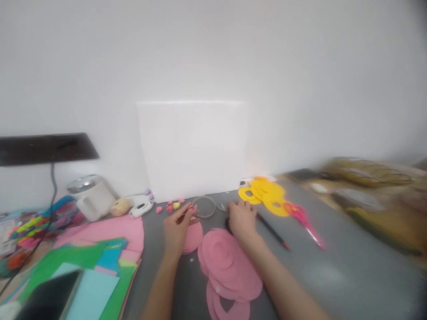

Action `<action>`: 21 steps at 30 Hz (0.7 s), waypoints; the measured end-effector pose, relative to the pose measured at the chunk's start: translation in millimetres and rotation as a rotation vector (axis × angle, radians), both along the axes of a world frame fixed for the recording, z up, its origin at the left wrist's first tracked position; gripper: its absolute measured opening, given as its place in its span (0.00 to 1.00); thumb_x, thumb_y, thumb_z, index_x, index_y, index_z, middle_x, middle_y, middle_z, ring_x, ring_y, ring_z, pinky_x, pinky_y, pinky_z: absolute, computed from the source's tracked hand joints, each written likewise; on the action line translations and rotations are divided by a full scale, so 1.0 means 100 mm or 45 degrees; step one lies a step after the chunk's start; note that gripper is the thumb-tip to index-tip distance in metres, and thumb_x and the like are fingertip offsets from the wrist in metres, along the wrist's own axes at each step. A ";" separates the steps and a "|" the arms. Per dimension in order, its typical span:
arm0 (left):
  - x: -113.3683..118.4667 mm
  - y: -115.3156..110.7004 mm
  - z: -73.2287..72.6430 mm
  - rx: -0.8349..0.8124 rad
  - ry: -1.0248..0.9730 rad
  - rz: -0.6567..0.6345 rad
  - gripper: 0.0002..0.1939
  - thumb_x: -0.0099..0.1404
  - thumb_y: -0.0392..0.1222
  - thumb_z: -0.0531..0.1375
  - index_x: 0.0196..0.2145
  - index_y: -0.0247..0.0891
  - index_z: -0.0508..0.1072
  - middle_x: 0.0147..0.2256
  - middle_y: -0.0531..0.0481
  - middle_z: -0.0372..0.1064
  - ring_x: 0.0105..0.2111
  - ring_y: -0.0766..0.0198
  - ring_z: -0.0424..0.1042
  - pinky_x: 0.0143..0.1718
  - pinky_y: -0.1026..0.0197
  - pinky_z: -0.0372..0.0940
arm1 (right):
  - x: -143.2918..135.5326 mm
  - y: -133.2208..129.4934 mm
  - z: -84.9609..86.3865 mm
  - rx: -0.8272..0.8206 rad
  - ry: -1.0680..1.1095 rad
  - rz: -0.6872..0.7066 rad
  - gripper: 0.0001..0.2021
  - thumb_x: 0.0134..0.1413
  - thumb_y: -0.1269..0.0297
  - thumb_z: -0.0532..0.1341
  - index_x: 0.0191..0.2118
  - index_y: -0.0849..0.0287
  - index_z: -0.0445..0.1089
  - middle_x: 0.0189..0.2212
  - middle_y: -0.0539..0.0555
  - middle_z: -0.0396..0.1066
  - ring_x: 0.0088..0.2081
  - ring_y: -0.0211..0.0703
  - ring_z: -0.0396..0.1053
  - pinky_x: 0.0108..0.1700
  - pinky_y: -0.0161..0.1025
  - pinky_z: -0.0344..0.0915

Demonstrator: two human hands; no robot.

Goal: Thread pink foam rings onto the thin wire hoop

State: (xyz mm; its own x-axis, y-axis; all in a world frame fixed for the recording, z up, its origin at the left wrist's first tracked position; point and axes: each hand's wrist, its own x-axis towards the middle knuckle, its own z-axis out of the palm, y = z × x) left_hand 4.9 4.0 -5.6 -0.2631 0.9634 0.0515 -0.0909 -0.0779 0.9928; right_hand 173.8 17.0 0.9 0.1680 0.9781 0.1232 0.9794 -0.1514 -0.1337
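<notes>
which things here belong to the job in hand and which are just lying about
Likely in the job:
pink paper circle by the left hand
pink paper pile
yellow paper rings
pink scissors

Probably just lying about:
phone
white mug
cable

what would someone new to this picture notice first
Probably the pile of pink cutouts, low in the middle, with the left hand and right hand on either side of its far end. Then the bright yellow cutouts beyond the right hand, and the large white panel standing beyond both hands.
</notes>
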 end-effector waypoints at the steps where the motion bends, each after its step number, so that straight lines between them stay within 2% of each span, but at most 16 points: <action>1: 0.00 0.00 0.00 0.000 -0.003 -0.006 0.15 0.51 0.44 0.64 0.37 0.37 0.77 0.31 0.48 0.78 0.32 0.54 0.77 0.38 0.51 0.72 | 0.00 0.00 0.01 -0.008 -0.013 -0.006 0.16 0.50 0.80 0.51 0.39 0.63 0.72 0.42 0.66 0.67 0.45 0.56 0.62 0.42 0.48 0.54; 5: 0.01 -0.01 0.00 0.003 0.023 -0.007 0.15 0.52 0.44 0.64 0.37 0.38 0.77 0.32 0.48 0.78 0.32 0.55 0.77 0.36 0.51 0.73 | -0.02 -0.02 0.03 -0.026 -0.065 -0.010 0.16 0.49 0.82 0.51 0.41 0.65 0.70 0.42 0.67 0.67 0.45 0.58 0.61 0.40 0.48 0.55; 11: 0.03 -0.01 -0.01 -0.008 0.058 0.028 0.15 0.52 0.44 0.64 0.38 0.38 0.77 0.33 0.49 0.78 0.34 0.54 0.76 0.33 0.53 0.73 | 0.00 0.01 0.00 0.084 -0.007 0.011 0.14 0.54 0.79 0.49 0.41 0.64 0.69 0.41 0.65 0.67 0.44 0.56 0.61 0.44 0.50 0.52; 17: 0.05 0.01 -0.02 0.046 0.044 0.106 0.12 0.54 0.41 0.62 0.37 0.39 0.77 0.35 0.47 0.77 0.30 0.56 0.77 0.33 0.53 0.73 | 0.02 0.05 -0.13 0.337 0.153 0.233 0.13 0.51 0.78 0.51 0.38 0.58 0.68 0.38 0.60 0.67 0.41 0.52 0.60 0.41 0.46 0.51; 21: 0.05 0.03 -0.08 0.120 0.013 0.107 0.12 0.54 0.43 0.63 0.37 0.39 0.77 0.36 0.47 0.77 0.35 0.54 0.76 0.32 0.53 0.73 | 0.00 0.08 -0.17 0.523 0.297 0.461 0.13 0.50 0.79 0.52 0.36 0.57 0.67 0.39 0.57 0.67 0.42 0.50 0.59 0.41 0.43 0.53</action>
